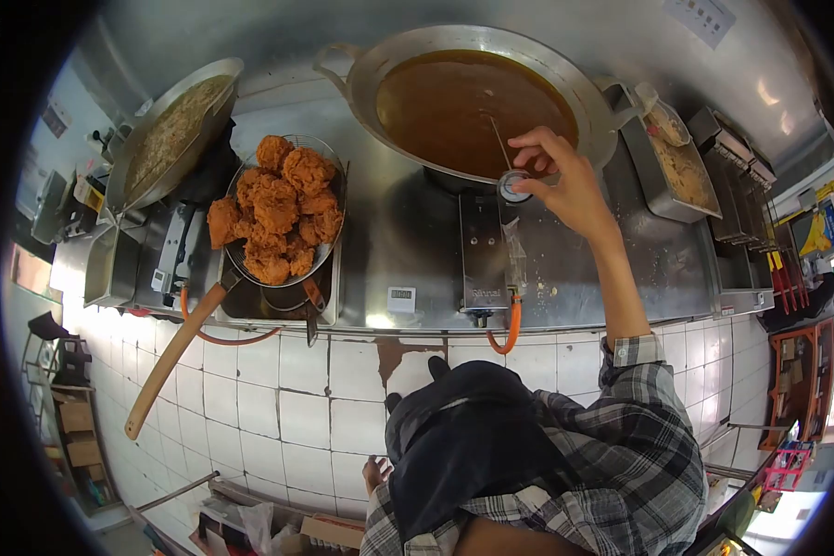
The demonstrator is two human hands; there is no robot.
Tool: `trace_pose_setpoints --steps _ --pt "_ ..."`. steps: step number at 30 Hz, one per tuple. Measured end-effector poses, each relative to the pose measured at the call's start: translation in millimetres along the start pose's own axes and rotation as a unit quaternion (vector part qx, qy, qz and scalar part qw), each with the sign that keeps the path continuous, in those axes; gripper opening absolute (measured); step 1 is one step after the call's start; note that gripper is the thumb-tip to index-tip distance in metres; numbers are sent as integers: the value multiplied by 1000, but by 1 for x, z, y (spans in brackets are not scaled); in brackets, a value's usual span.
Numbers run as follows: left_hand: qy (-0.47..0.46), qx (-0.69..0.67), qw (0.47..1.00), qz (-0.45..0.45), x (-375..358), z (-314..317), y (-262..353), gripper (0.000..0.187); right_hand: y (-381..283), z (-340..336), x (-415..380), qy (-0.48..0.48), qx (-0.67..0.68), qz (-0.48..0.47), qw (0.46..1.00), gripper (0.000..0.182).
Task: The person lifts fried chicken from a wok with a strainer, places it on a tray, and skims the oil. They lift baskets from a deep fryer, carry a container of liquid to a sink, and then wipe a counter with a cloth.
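My right hand [565, 181] pinches the round dial of a probe thermometer [512, 186] between thumb and fingers. The thin metal stem slants up and left, its tip in the brown oil [463, 97] of a large wok [602, 139]. Low beside my body hangs my left hand [375, 473], partly covered by the sleeve and apron; its visible fingers look loose and apart, with nothing seen in them. To the left, several pieces of fried chicken [276, 204] are heaped in a wire strainer [335, 218] with a long wooden handle [176, 357].
Another wok [171, 134] of bubbling oil stands at the far left. A metal tray of crumbs [681, 167] sits right of the big wok. A small digital timer [401, 299] lies on the steel counter [380, 232]. An orange hose [512, 324] hangs at the front edge, below the burner box [484, 246].
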State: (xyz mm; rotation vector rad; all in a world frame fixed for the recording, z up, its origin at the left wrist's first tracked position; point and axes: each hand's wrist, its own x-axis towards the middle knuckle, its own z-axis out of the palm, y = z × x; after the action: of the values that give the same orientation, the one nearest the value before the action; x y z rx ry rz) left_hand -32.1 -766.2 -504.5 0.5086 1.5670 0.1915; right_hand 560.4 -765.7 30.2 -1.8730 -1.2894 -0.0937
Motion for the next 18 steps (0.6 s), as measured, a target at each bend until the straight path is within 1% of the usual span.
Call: trace_pose_setpoints --steps 1,2,3,4,6,8,9,10,11,13,14,15,17,18 --pt "4 2 1000 1 3 -3 -2 51 0 0 -3 55 -62 -73 994 41" --pt "8 2 1000 -2 -2 -2 0 51 2 0 -12 58 -61 -71 994 41" --pt "7 6 1000 -7 -2 3 -2 52 7 1 -25 147 -37 -17 988 40" --pt "13 7 1000 -8 -3 0 0 52 14 5 -39 235 -14 36 971 39" --pt "17 17 1000 -18 -18 10 5 52 63 31 -80 311 30 203 928 44" --pt "18 30 999 -26 -23 13 9 52 113 65 -117 211 -58 257 941 45" --pt "21 35 999 -30 -24 13 13 52 148 93 -139 173 -71 288 939 46" --pt "22 37 999 -31 -27 14 15 53 169 113 -153 134 -81 317 935 47" --pt "24 38 998 -32 -30 14 16 53 166 118 -154 141 -83 318 934 47" --pt "25 41 998 -35 -33 14 19 53 161 127 -153 55 -108 332 936 45" --pt "24 41 998 -35 -36 12 21 53 168 130 -154 55 -105 332 936 45" --pt "23 40 998 -34 -40 9 22 53 174 132 -154 68 -136 325 934 47" --pt "23 40 999 -29 -48 -4 26 54 181 131 -152 129 -115 368 914 48" --pt "22 42 999 -25 -52 -14 26 54 165 121 -148 179 -64 423 886 47"
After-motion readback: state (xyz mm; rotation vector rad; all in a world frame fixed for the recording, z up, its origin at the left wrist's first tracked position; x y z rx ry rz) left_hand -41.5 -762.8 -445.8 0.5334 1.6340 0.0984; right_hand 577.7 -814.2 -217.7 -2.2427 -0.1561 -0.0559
